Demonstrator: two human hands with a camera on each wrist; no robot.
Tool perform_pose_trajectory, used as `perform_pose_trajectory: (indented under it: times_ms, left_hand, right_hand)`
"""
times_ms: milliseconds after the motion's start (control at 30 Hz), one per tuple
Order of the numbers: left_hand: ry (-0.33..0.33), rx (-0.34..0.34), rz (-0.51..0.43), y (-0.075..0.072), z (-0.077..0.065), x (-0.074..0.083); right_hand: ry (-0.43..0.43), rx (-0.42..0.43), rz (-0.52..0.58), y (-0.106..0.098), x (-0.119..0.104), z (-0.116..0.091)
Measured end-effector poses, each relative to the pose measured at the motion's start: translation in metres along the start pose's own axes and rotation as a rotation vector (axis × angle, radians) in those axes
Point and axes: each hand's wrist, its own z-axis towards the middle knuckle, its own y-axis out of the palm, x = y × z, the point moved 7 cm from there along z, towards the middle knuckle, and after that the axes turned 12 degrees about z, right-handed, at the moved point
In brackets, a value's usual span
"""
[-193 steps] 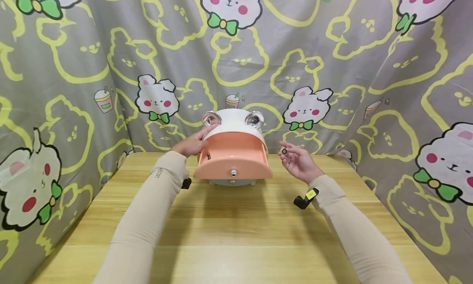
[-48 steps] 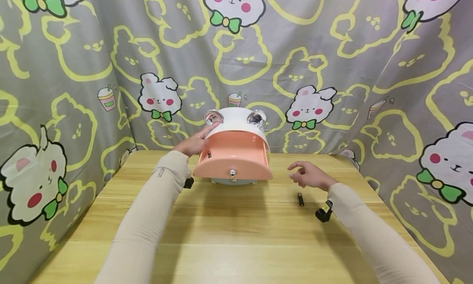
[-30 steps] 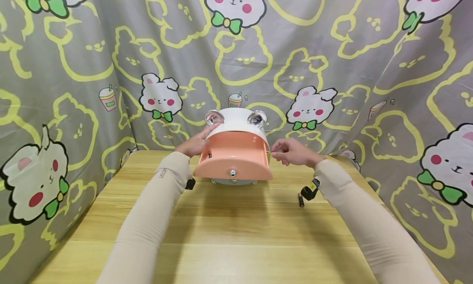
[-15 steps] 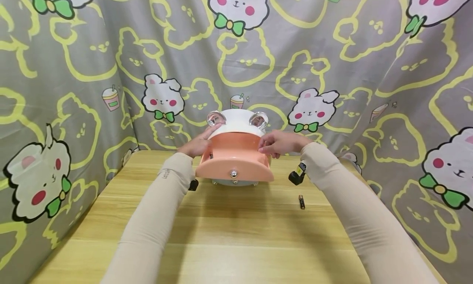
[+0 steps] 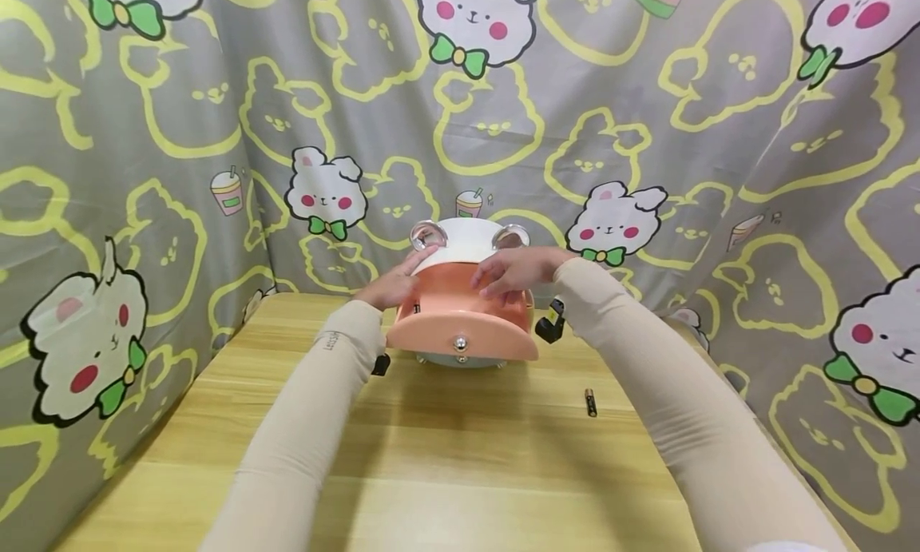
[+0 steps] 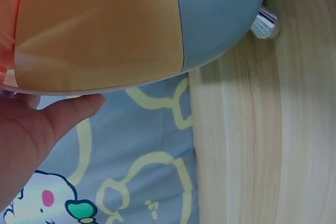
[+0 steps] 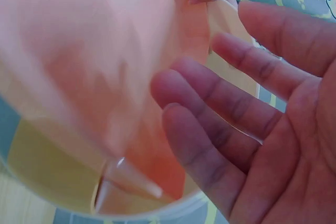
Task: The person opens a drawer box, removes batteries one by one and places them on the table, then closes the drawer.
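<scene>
Peach drawer (image 5: 431, 334) open: your left hand (image 5: 397, 283) grips the box (image 5: 467, 239) at left; your right hand (image 5: 519, 270), empty, fingers loose, could tip it by pressing down.

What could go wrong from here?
The right hand, over the open drawer, might bump it and tip the cabinet, though the left hand rests against that.
The battery lying loose on the table might roll if the right sleeve brushes it.

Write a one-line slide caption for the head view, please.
Right hand at an open peach drawer, left hand on the white-topped cabinet, a battery lying on the wooden table.
</scene>
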Motion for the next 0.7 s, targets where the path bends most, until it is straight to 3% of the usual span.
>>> perform_pose_trajectory:
  times_ms: [233, 400, 700]
  left_hand:
    - [0.047, -0.002, 0.03, -0.001, 0.0, 0.001]
    - [0.035, -0.002, 0.03, 0.002, -0.001, 0.003]
    - [0.053, 0.02, 0.043, 0.004, -0.001, 0.008]
  right_hand:
    - [0.047, -0.143, 0.032, 0.011, -0.007, 0.023]
    - [0.062, -0.261, 0.037, 0.02, -0.006, 0.032]
    - [0.085, -0.373, -0.103, 0.027, -0.014, 0.044]
